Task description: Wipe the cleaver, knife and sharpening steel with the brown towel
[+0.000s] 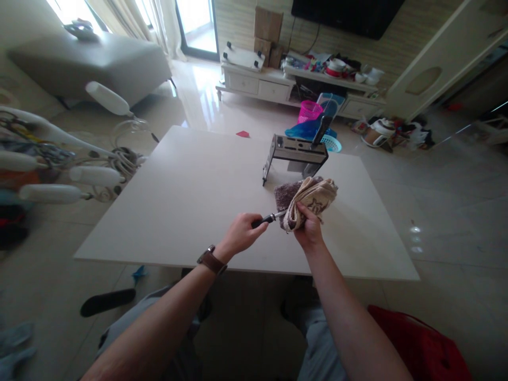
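My left hand (pixel 246 233) grips the black handle of a slim tool (pixel 263 220). Its short metal neck runs into a folded towel (pixel 317 197), which hides the far end, so I cannot tell its exact kind. The towel is beige with a dark pattern on one side and fuzzy brown on the other. My right hand (pixel 309 226) is closed round it, thumb on top, wrapping the tool's end. Just beyond my hands stands a metal knife rack (pixel 298 148) with slots in its top. One black-handled utensil (pixel 322 129) sticks up from its right end.
The white table (pixel 190 196) spreads under my hands. Lamp arms with white shades (pixel 107 98) crowd its left side. Behind it are a pink basket (pixel 310 111), a blue bag (pixel 304 128) and a low TV cabinet (pixel 254 84). A red bag (pixel 420 344) lies at lower right.
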Action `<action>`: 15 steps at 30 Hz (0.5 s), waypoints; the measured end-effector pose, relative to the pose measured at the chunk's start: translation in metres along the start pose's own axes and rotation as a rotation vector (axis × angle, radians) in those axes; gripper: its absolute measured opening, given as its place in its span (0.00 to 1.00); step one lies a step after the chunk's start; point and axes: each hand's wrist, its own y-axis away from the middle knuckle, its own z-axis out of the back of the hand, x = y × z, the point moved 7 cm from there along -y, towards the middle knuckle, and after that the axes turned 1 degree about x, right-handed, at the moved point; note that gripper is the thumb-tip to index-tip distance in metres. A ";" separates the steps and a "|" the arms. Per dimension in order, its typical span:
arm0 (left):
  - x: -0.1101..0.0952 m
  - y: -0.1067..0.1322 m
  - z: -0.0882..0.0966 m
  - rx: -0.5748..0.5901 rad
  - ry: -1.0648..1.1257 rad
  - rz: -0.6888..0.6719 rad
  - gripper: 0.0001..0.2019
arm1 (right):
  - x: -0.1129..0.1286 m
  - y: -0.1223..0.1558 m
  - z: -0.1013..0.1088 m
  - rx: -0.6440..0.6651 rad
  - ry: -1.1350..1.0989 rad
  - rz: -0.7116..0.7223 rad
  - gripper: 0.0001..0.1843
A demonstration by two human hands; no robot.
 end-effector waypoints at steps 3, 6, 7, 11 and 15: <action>-0.001 0.000 0.002 0.007 -0.004 -0.002 0.20 | 0.017 -0.010 0.010 -0.034 -0.025 0.033 0.14; -0.001 0.000 0.004 0.016 -0.018 -0.003 0.19 | 0.037 -0.018 0.019 -0.046 -0.039 0.112 0.14; -0.001 0.000 0.004 0.018 -0.019 -0.002 0.20 | 0.041 -0.019 0.021 -0.042 -0.043 0.127 0.14; 0.005 0.000 0.006 0.009 -0.007 0.048 0.25 | 0.040 -0.020 0.025 -0.035 -0.042 0.113 0.16; 0.009 -0.001 0.008 -0.013 -0.033 0.083 0.25 | 0.029 -0.018 0.023 -0.024 -0.034 0.089 0.13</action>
